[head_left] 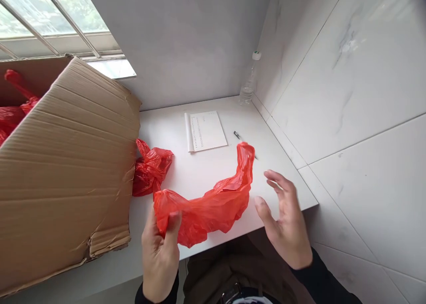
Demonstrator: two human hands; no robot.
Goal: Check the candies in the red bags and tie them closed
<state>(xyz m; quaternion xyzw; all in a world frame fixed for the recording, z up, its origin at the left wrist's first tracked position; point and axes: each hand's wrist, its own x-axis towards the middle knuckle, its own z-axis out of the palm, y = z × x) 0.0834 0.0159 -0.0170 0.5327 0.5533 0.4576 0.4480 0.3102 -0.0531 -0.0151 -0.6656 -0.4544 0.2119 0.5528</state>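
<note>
My left hand (pixel 159 255) pinches one end of a stretched-out red plastic bag (pixel 213 202) near the front edge of the white counter (pixel 213 162). The bag arcs to the right and upward, its far end hanging free in the air. My right hand (pixel 286 224) is to the right of the bag, fingers spread and apart from it, holding nothing. A second red bag (pixel 149 168), knotted and bunched, lies on the counter beside the cardboard box (pixel 63 162).
The large open cardboard box on the left holds more red bags (pixel 15 108). A notepad (pixel 205 131) and a pen (pixel 237 135) lie at the counter's back. A clear water bottle (pixel 249 82) stands in the corner by the tiled wall. A window is at upper left.
</note>
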